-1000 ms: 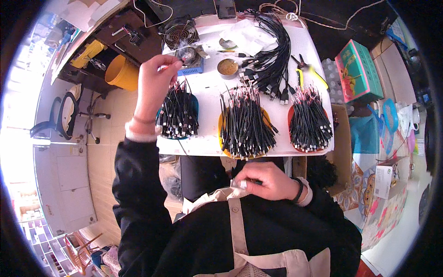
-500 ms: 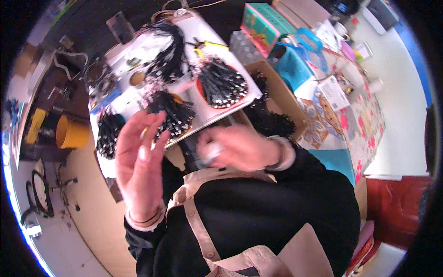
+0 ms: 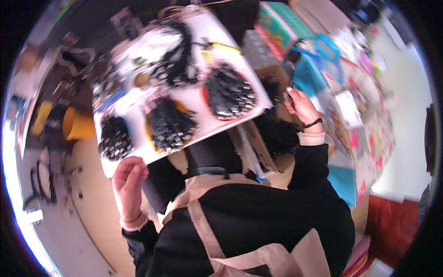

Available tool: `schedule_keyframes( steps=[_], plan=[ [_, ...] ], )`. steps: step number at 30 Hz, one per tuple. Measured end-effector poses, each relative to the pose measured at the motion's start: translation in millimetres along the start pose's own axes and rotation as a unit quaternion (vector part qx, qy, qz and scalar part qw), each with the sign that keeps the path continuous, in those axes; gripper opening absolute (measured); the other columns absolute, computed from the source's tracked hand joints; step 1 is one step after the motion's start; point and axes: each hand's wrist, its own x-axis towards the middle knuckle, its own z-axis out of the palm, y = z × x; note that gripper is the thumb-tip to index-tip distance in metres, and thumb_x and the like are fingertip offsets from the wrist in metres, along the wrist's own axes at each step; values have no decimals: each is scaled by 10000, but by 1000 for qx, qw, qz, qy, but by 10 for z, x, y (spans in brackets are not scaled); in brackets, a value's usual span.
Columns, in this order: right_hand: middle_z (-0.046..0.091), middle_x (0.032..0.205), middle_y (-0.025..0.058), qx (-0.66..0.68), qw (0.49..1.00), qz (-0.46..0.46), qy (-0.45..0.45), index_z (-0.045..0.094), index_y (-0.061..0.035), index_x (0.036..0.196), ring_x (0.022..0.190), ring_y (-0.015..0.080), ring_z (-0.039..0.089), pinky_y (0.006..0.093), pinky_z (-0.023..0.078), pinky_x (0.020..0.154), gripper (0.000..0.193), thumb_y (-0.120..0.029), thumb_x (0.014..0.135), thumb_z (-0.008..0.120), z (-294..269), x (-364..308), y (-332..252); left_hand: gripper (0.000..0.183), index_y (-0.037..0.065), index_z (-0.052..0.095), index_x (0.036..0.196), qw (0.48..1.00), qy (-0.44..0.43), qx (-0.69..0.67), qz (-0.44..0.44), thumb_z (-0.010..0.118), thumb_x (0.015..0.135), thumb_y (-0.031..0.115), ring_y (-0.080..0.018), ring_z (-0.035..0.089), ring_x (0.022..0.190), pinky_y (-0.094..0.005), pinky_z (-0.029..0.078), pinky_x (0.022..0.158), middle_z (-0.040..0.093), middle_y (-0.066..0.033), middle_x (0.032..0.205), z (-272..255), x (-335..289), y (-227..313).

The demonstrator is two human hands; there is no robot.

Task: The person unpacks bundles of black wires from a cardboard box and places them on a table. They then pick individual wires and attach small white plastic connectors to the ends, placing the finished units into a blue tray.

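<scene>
My left hand point(image 3: 128, 177) is at the near left edge of the white tabletop point(image 3: 217, 131), its fingers curled together; what they hold, if anything, is hidden. To the right, my right hand point(image 3: 303, 108) is closed above a cardboard box of black cables point(image 3: 282, 134). A small dark and silvery thing shows blurred at its fingertips, too unclear to name. Three fanned bundles of short black cables with silvery ends lie along the tabletop's near side: the left bundle point(image 3: 115, 136), the middle bundle point(image 3: 170, 124) on a yellow-orange base and the right bundle point(image 3: 228, 92) on a red base.
Yellow-handled pliers point(image 3: 221, 47) and a loose heap of black cables point(image 3: 177, 57) lie farther back. A green and pink box point(image 3: 277, 27) and a blue container point(image 3: 310, 74) stand right. A yellow bin point(image 3: 76, 123) stands on the floor at left.
My right hand has swung from in front of my body out to the right, over the cardboard box. My left hand has come down toward me and its fingers have closed. The view has shifted slightly.
</scene>
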Motion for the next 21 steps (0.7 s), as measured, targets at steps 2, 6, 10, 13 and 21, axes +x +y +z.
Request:
schedule_keyframes(
  steps=[2,6,10,13,21],
  plan=[
    [512,579,20,-39,997,27,-68,521,-93,735,416,103,414,245,289,378,325,-305,976,466,-62,533,441,122,-11,617,992,998,32,48,-3,552,901,40,-91,521,725,-214,411,666,606,-35,846,-117,13,26],
    [627,924,302,-346,935,-57,-43,633,55,925,932,443,604,474,483,735,383,-314,826,613,-18,1416,1323,114,-25,647,956,960,121,236,93,575,889,32,-72,517,698,-208,420,625,618,-17,811,-450,245,118],
    [648,822,241,-344,931,-68,104,636,25,903,811,390,639,456,476,684,293,-260,861,580,-105,1619,1569,78,-4,645,872,837,217,472,173,626,831,60,-173,563,614,-285,452,598,608,-110,700,-835,729,211],
    [648,855,230,-399,900,-150,93,619,33,904,791,358,635,424,475,690,239,-196,890,552,-188,1318,1425,79,-6,605,776,777,186,559,222,630,791,67,-305,598,694,-372,469,645,609,-152,718,-1066,1134,195],
    [666,815,173,-380,919,-43,95,612,53,982,654,259,653,347,504,597,217,-128,902,523,-239,511,1104,195,-30,648,780,759,151,614,156,683,776,162,-342,638,701,-392,491,642,640,-193,720,-1286,1595,-10]
  ],
)
